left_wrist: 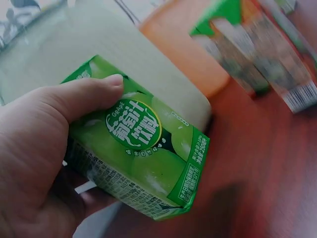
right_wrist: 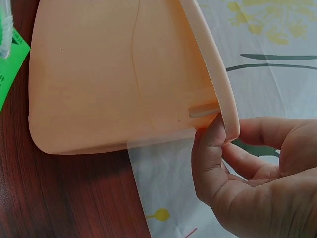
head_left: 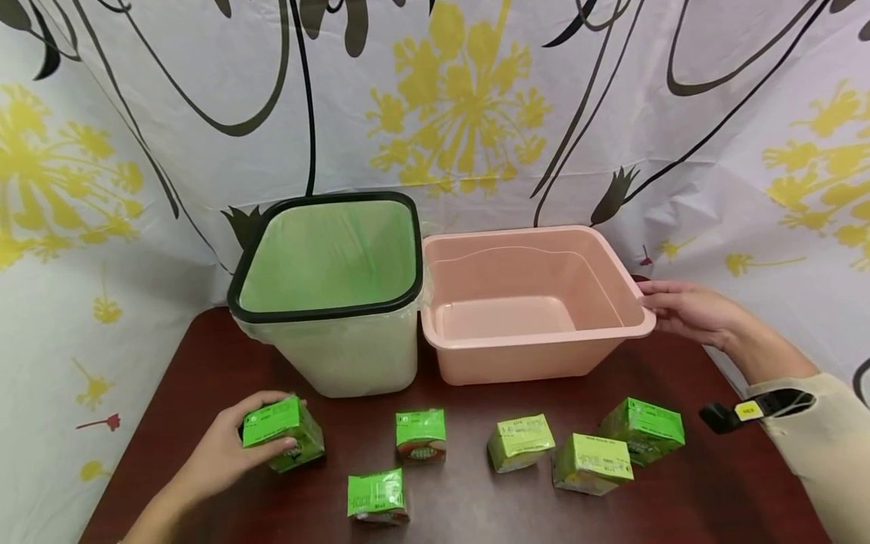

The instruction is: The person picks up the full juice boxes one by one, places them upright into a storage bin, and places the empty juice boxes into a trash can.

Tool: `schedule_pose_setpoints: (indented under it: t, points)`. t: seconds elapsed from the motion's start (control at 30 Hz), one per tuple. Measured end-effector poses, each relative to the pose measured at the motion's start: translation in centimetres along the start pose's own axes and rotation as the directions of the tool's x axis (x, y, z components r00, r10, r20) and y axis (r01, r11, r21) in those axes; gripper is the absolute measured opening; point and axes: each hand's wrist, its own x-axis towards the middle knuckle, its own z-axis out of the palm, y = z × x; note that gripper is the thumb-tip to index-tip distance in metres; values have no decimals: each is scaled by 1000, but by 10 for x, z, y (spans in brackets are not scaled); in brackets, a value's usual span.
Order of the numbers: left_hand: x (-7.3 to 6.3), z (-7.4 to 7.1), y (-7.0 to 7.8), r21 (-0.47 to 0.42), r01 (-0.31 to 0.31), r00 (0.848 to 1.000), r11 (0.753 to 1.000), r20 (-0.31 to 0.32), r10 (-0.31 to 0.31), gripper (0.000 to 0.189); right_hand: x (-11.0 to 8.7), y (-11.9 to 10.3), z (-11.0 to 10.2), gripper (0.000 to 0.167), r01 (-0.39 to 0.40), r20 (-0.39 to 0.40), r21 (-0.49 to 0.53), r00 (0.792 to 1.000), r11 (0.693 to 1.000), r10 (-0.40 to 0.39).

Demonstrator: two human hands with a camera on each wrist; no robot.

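Note:
My left hand [head_left: 220, 447] grips a green grape juice carton [left_wrist: 143, 144] near the table's left side, thumb laid across its printed face. That carton is tilted, and in the head view it is in front of the white bin [head_left: 347, 355] with a black rim and green inside. On the far right, my right hand [head_left: 700, 313] pinches the rim of the pink plastic basin [head_left: 516, 364] between curled fingers and thumb, as the right wrist view shows up close. The basin stands right beside the bin, and its visible inside holds nothing.
Two green-topped cartons [head_left: 421, 437] [head_left: 377, 495] stand at the front middle. Two yellow-topped cartons [head_left: 520, 442] [head_left: 593, 463] and another green carton [head_left: 642, 429] are farther right on the dark red table [head_left: 476, 514]. A patterned white cloth [head_left: 476, 113] hangs behind.

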Motion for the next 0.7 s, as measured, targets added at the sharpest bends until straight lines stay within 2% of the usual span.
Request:
schedule_pose_setpoints:
  t: [0.17, 0.37, 0.47, 0.57, 0.7]
  points:
    - [4, -6, 39, 77, 19, 999, 997, -33, -17, 51, -1, 0, 0, 44, -1, -21, -11, 1000, 1000, 1]
    - [11, 3, 90, 36, -9, 1000, 999, 26, 8, 50, -1, 1, 0, 45, -14, -50, -12, 999, 1000, 13]
    - [17, 12, 117, 40, 8, 999, 999, 45, -10, 48, 1, 2, 1, 43, -20, -68, -22, 998, 1000, 18]
    - [29, 22, 142, 49, 34, 997, 998, 67, -38, 49, 2, 1, 2, 42, -19, -68, -27, 998, 999, 17]
    - [53, 38, 171, 13, 46, 992, 999, 116, -47, 50, 3, -1, 3, 44, -15, -75, -40, 997, 999, 12]
